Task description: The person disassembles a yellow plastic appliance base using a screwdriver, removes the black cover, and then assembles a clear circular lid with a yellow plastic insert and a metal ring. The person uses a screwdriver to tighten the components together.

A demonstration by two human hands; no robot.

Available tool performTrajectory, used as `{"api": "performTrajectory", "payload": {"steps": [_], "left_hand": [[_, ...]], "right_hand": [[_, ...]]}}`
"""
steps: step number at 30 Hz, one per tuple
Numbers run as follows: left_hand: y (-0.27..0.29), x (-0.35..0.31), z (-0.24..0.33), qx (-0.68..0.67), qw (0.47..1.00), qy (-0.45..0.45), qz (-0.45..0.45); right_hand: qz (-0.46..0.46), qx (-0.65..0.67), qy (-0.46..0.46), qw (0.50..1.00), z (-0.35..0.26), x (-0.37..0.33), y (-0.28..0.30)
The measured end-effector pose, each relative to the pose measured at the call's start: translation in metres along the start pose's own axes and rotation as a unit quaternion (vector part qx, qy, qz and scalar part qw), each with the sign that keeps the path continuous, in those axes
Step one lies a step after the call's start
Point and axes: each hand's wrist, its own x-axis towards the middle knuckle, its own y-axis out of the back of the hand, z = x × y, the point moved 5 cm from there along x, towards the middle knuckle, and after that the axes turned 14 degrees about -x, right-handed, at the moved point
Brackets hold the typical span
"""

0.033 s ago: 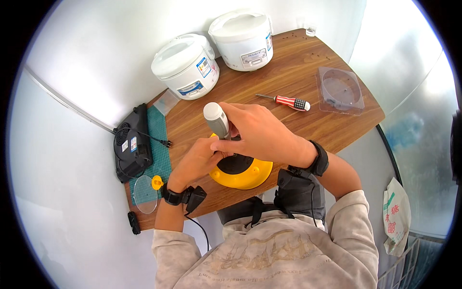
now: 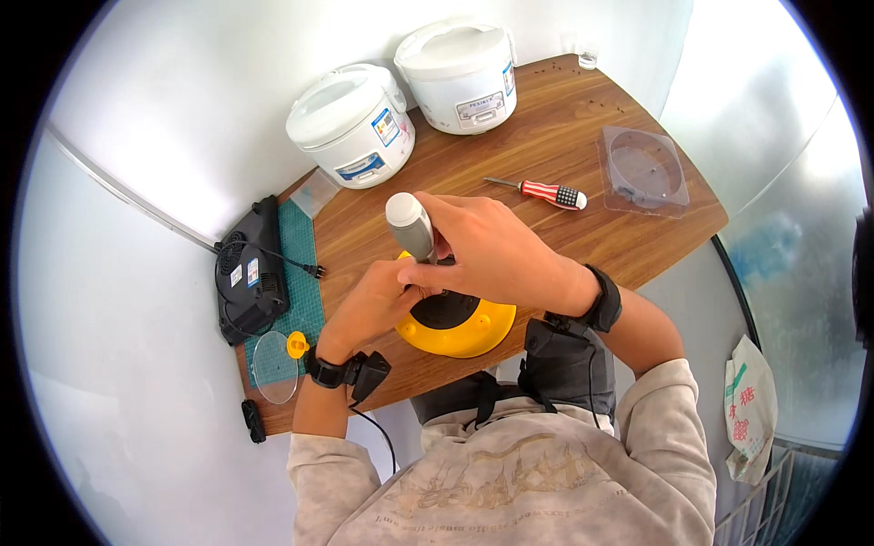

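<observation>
Right hand [image 2: 496, 241] curled tight round the grey tool [image 2: 415, 235]; left hand [image 2: 371, 300] bunched below, hold hidden; work on yellow base [image 2: 462, 339], five o'clock, looks unfinished.

The tabletop [image 2: 364, 218] looks like wood with a streaky brown grain and a soft sheen. The yellow part [image 2: 460, 342] looks like smooth, glossy plastic, around a darker, duller black centre [image 2: 446, 312]. The grey tool handle [image 2: 416, 235] seems to be satin plastic, with a smooth pale cap [image 2: 405, 209]. Both rice cookers [image 2: 319, 118] have shiny white plastic shells. The striped screwdriver [image 2: 552, 194] pairs a glossy handle with a metal shaft. The square tray [image 2: 669, 197] is clear, reflective plastic; the green mat [image 2: 299, 309] appears matt; the black appliance [image 2: 248, 291] looks like plastic; the mottled shirt [image 2: 519, 500] is soft, matt cloth.
</observation>
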Motion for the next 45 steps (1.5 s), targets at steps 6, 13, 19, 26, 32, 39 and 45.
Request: {"api": "performTrajectory", "payload": {"steps": [6,13,19,26,32,39,45], "left_hand": [[0.002,-0.001,0.011,0.021,0.999,0.012,0.025],[0.002,0.0,0.012,0.056,0.998,-0.007,0.035],[0.0,0.003,0.022,0.035,0.998,0.041,0.041],[0.025,-0.002,0.018,0.106,0.985,0.137,0.02],[0.051,-0.023,0.073,-0.226,0.962,-0.152,-0.019],[0.05,-0.014,0.066,-0.195,0.976,-0.094,-0.001],[0.041,-0.01,0.084,-0.163,0.97,-0.131,0.121]], "right_hand": [[-0.044,0.003,-0.007,0.999,0.0,0.001,-0.002],[-0.073,-0.013,0.014,0.997,0.006,-0.001,-0.011],[-0.12,-0.114,-0.034,0.986,0.009,-0.001,-0.016],[-0.125,-0.144,-0.019,0.981,0.01,0.001,-0.02],[-0.126,-0.141,0.028,0.982,0.005,0.006,-0.023],[-0.134,-0.106,0.031,0.985,0.01,0.003,-0.03],[-0.151,-0.109,0.047,0.981,0.011,-0.003,-0.032]]}}
